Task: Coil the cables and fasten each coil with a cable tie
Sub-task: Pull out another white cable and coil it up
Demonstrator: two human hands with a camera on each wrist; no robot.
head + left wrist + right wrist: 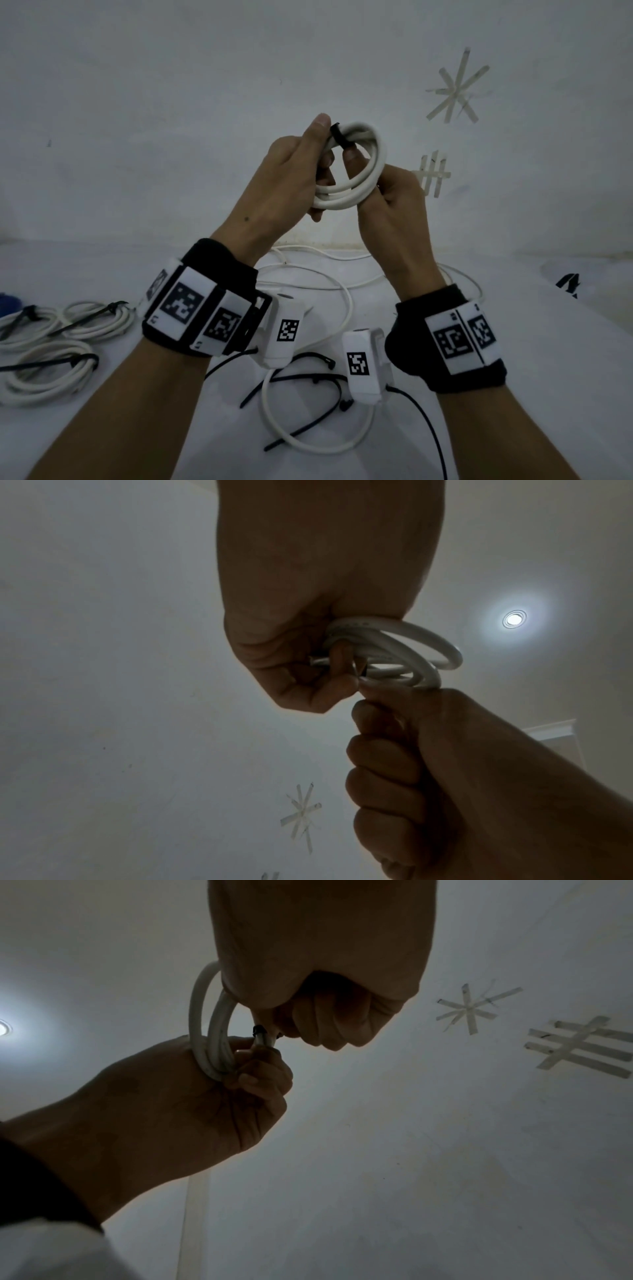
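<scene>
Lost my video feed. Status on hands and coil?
Both hands, left hand and right hand, gripping white coil in midair. Black cable tie looped round it. Nothing blocking.

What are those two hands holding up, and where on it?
A white cable coil: left hand grips its left side by the black tie; right hand grips its lower right.

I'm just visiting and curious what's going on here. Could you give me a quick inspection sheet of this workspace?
Surface: white table, dimly lit.
Job's things: white cable coil held up, black cable tie looped round it; three tied coils at left.
Clutter: spare black ties lying loose.
Grippers: left hand and right hand both grip the raised coil.
Cables: uncoiled white cable under the wrists.
Surroundings: white wall with tape marks; ceiling light.
</scene>
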